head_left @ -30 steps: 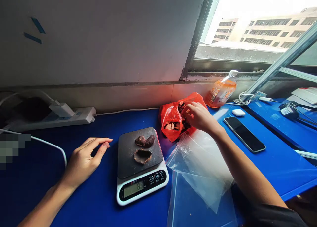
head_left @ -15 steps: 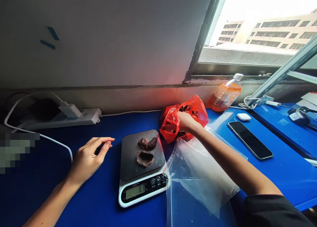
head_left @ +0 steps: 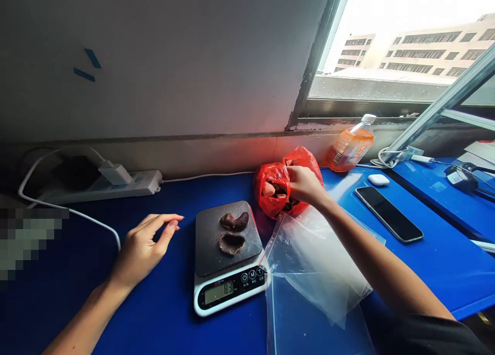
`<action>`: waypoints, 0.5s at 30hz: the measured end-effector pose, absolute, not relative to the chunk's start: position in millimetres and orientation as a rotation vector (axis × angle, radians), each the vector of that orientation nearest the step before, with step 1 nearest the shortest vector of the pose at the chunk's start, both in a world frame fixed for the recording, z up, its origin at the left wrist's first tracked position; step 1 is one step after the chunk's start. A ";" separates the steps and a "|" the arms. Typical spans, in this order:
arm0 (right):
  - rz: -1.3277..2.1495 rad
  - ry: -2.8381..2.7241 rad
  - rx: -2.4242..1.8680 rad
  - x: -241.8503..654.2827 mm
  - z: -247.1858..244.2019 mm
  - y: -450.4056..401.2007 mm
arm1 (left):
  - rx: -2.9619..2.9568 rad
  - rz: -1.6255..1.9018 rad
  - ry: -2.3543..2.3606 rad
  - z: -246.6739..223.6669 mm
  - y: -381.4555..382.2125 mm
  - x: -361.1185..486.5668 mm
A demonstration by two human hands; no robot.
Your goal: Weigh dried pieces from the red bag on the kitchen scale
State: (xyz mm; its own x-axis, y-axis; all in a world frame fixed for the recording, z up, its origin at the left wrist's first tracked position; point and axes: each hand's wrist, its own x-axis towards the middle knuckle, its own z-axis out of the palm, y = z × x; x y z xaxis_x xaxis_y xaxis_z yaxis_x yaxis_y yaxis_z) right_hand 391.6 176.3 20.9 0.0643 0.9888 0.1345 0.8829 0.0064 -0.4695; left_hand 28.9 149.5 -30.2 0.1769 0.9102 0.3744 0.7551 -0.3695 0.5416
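Observation:
A digital scale reads 8.3 and bears two dark brown dried pieces, a curved one and a hollow one. Behind and right of it, a red plastic bag holds reddish-brown pieces. My right hand reaches into the bag's opening; its fingertips are hidden by the red plastic. Left of the scale, my left hand hovers with thumb and forefinger a little apart and nothing between them. Clear plastic bags lie right of the scale.
An orange drink bottle stands behind the red bag. A phone and a white earphone case lie on the right. A power strip with a white cable sits at the back left, along the wall.
My right hand has shifted within the red bag and sits higher, leaving pieces at the bag's left side in sight. The view has moved slightly. My left hand holds the same pose.

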 end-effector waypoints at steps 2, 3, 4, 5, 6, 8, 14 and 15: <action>0.448 -1.763 -1.793 403.0 16.9 166.3 | 2.224 0.970 1.604 -31.0 149.6 29.3; 0.494 -1.705 -1.743 407.8 13.4 161.5 | 2.227 0.967 1.602 -31.5 149.7 29.6; 0.527 -1.641 -1.701 412.1 9.0 157.0 | 2.227 0.964 1.599 -32.1 149.8 30.1; 0.551 -1.581 -1.668 415.8 3.9 153.2 | 2.226 0.961 1.598 -32.6 149.8 30.6; 0.566 -1.525 -1.640 419.0 -1.7 150.0 | 2.225 0.957 1.595 -33.0 149.9 31.3; 0.590 -1.426 -1.598 424.2 -12.8 146.1 | 2.220 0.953 1.591 -33.3 150.0 32.8; 0.621 -1.210 -1.485 428.8 -27.5 145.5 | 2.240 0.939 1.589 -32.3 150.0 34.3; 0.639 -1.184 -1.464 428.4 -26.9 145.5 | 2.249 0.941 1.586 -31.8 149.7 34.1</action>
